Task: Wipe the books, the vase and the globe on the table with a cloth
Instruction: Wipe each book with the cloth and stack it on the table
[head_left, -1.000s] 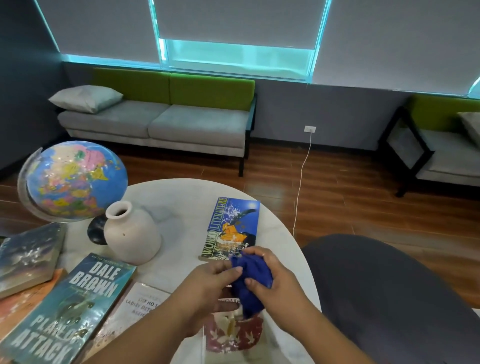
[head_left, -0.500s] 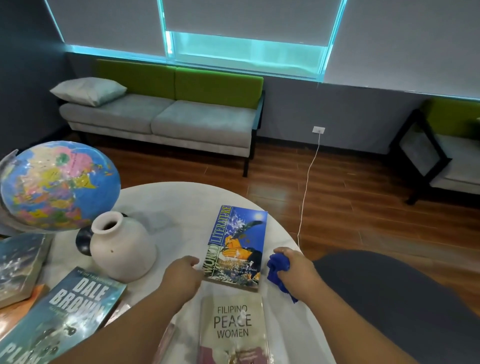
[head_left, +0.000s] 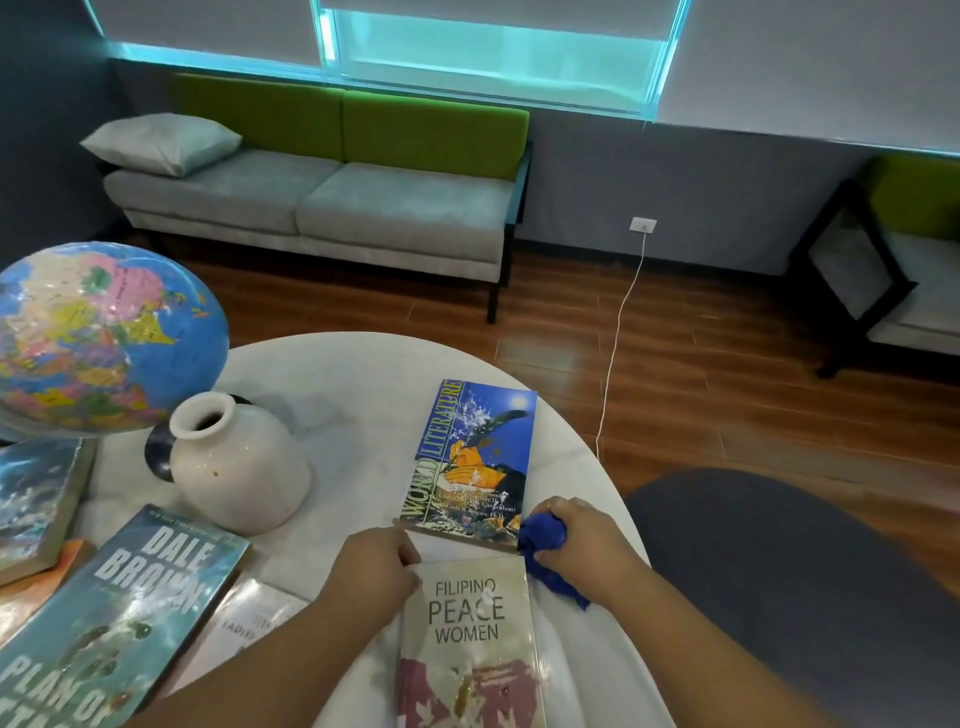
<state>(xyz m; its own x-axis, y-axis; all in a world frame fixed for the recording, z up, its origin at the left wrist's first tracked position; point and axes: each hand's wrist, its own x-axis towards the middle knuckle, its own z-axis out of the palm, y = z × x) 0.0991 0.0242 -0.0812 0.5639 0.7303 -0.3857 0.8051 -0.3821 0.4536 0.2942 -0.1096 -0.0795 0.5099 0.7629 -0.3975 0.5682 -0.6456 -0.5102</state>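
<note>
The round white tabletop (head_left: 363, 374) carries everything, with the things ranged round its edge and bare marble in the middle. We find the globe (head_left: 98, 338) at the far left on its dark foot, partly cut off by the frame. Near it the Dale Brown book (head_left: 119, 618) lies flat, overlapping a pale book (head_left: 244, 623) and just beside a third book (head_left: 31, 499) at the left edge. The World Literature book (head_left: 472, 457) lies face up towards the right, and the Filipino Peace Women book (head_left: 470, 644) sits just below it, their short ends almost meeting. We judge these two lie flat so the covers can be wiped without lifting them. The white vase (head_left: 239, 467) stands upright between the globe and the World Literature book.

The left hand (head_left: 376, 566) sits with curled fingers at the near left corner of the World Literature book, probably steadying it. We cannot tell whether it pinches that corner or only rests there. The right hand (head_left: 582, 540) grips the bunched blue cloth (head_left: 543, 540) at the book's near right corner, a tail of cloth trailing on the tabletop, placed to sweep up the cover.
</note>
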